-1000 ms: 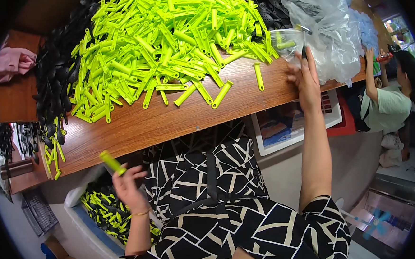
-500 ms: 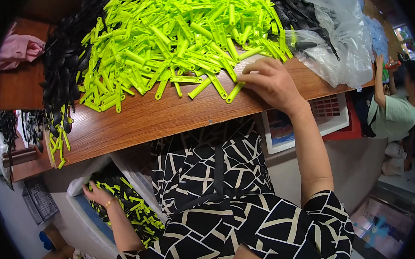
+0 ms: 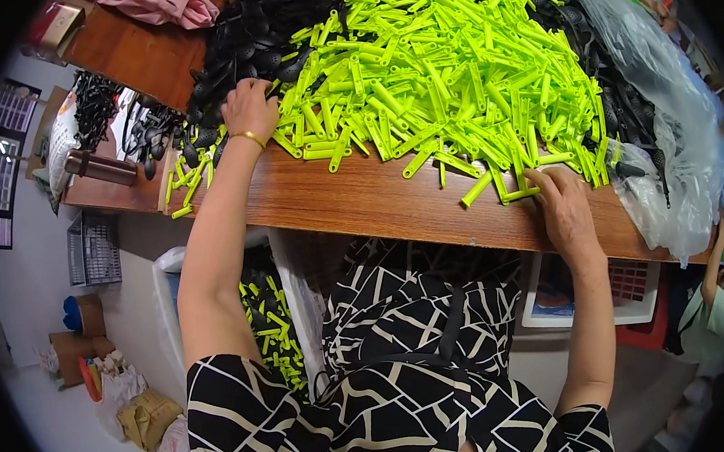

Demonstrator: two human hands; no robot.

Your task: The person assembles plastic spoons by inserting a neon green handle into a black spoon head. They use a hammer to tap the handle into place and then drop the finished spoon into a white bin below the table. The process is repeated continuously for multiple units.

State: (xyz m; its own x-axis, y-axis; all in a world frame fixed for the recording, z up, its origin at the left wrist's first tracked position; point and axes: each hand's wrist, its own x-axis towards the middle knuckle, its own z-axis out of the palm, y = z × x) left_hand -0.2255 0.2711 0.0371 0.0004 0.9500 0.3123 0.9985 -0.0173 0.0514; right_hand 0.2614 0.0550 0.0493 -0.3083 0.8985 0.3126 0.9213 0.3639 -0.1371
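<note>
Left hand (image 3: 249,113) has been moved from the bin (image 3: 166,275) to the black parts (image 3: 265,62), its grip hidden, while 1 green handle (image 3: 519,194), lying left-to-right on the table (image 3: 352,202), is met at its right end by the nearer right hand (image 3: 568,211), whose pinch cannot be confirmed.

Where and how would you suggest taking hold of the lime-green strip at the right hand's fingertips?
Probably pinch the strip by its right end, from the right: that end looks free, while the left one appears to meet another strip.
</note>
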